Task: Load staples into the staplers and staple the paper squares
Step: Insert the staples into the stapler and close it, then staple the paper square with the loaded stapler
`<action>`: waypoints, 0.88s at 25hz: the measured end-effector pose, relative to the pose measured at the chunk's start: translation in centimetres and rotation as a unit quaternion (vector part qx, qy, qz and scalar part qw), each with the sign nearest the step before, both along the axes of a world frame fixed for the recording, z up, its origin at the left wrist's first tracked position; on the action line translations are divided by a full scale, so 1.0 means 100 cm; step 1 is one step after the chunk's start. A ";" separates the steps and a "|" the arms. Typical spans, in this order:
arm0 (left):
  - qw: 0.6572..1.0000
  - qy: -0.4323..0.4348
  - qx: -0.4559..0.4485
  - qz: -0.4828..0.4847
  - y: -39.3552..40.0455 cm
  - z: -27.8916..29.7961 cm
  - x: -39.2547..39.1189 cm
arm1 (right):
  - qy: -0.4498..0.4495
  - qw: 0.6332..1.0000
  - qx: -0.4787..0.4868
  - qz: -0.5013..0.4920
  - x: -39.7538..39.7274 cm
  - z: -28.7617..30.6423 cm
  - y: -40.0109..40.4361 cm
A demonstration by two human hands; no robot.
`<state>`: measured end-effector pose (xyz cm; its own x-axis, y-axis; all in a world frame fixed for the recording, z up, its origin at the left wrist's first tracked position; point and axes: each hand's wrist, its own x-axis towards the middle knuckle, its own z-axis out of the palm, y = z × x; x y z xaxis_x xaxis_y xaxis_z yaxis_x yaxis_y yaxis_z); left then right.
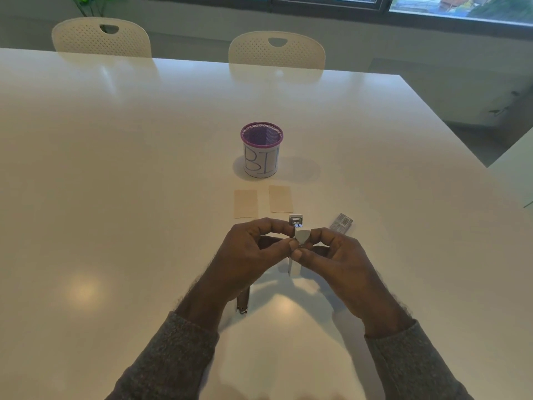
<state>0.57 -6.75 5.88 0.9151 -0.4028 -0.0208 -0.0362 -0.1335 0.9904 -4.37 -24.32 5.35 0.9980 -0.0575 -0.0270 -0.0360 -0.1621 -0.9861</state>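
I hold a small white stapler [299, 237] above the table with both hands; its top is swung up and the metal channel shows at its far end. My left hand [253, 255] pinches it from the left and my right hand [334, 255] grips it from the right. A second, metal stapler [242, 304] lies on the table under my left wrist, mostly hidden. Two beige paper squares [245, 203] [280, 198] lie side by side just beyond my hands. A grey staple box [342, 222] rests to the right of them.
A purple mesh cup [261, 150] wrapped in white paper with blue lettering stands behind the papers. The white table [115, 183] stretches wide to the left. Two white perforated chairs [101, 37] [277, 50] stand at the far edge. The table's right edge runs diagonally.
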 end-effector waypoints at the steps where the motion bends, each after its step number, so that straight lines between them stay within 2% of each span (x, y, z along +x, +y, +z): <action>1: 1.000 -0.002 0.008 0.001 -0.001 0.000 0.000 | 0.003 1.000 0.002 -0.002 0.000 0.000 0.000; 7: 0.999 -0.025 0.022 0.033 -0.011 0.000 -0.003 | 0.014 0.999 -0.027 -0.037 0.000 0.000 0.000; 11: 0.998 -0.005 -0.006 0.055 -0.011 0.002 -0.003 | 0.016 0.998 -0.037 -0.047 0.001 0.003 0.002; 13: 0.994 -0.023 -0.002 0.106 -0.006 0.005 0.002 | 0.012 0.995 -0.064 -0.076 0.001 0.001 0.006; 14: 0.987 -0.059 0.015 0.146 -0.003 0.007 0.007 | 0.005 0.990 -0.098 -0.096 0.000 -0.001 0.009; 16: 0.960 -0.162 0.101 0.206 0.002 0.014 0.025 | -0.016 0.970 -0.206 -0.127 -0.003 -0.009 0.018; 18: 0.935 -0.219 0.209 0.187 0.000 0.021 0.049 | -0.031 0.948 -0.291 -0.125 -0.008 -0.014 0.029; 22: 0.907 -0.183 0.378 0.039 -0.026 0.018 0.087 | -0.016 0.919 -0.374 -0.122 -0.013 -0.016 0.042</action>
<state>9.27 -9.38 7.68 0.9414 -0.3342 0.0455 -0.3049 -0.7856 0.5383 -5.68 -20.11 3.73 0.9528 -0.2692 0.1405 -0.1330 -0.7861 -0.6037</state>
